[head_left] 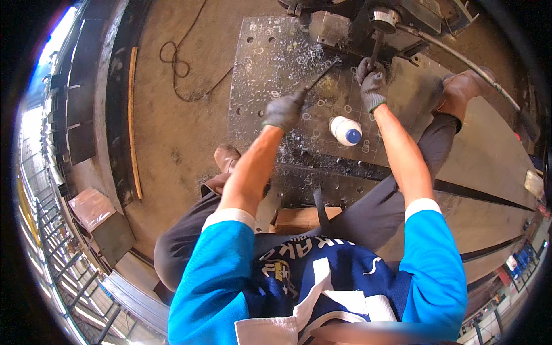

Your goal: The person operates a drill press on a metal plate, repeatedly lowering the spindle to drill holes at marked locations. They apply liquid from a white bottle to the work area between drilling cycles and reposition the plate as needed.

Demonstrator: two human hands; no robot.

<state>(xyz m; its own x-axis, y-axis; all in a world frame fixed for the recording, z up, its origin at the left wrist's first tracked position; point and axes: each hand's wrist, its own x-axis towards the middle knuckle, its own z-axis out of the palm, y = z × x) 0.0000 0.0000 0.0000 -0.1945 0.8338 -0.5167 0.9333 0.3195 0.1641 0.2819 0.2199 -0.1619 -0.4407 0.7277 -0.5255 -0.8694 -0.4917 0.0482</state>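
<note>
My gloved left hand (pixel 286 111) is closed around the dark handle of a thin rod-like tool (pixel 323 75), whose tip reaches over the steel plate toward the machine. With my gloved right hand (pixel 371 85) I grip a dark lever (pixel 377 47) that runs up to a round metal hub (pixel 385 20) of the machine. Between my forearms a white bottle (pixel 343 127) with a blue cap lies or leans on the plate; which, I cannot tell. The steel plate (pixel 244 75) bears drilled holes, chalk-like circles and scattered metal shavings.
A metal block (pixel 330 29) forms part of the dark machine at the far side. A hose (pixel 466 57) curves away right. On the brown floor at left lie a looped cable (pixel 175 68) and a long wooden strip (pixel 133 121). My booted feet flank the plate.
</note>
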